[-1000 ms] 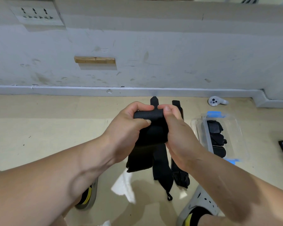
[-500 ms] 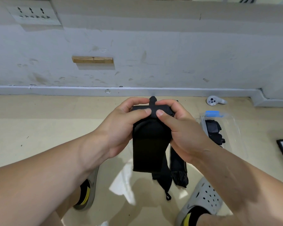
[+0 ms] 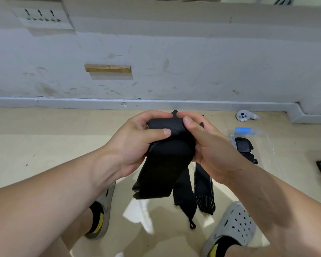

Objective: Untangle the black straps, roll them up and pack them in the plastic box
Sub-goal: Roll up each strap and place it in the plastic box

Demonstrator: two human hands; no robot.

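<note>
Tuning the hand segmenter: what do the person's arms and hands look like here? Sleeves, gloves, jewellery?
Both bare. The left hand and right hand wear no gloves. There are no rings on the fingers that show, and the nails are short and unpainted. The left forearm and right forearm show no sleeve, watch or band within the frame.

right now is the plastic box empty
No, rolled black straps already lie inside the plastic box.
</note>
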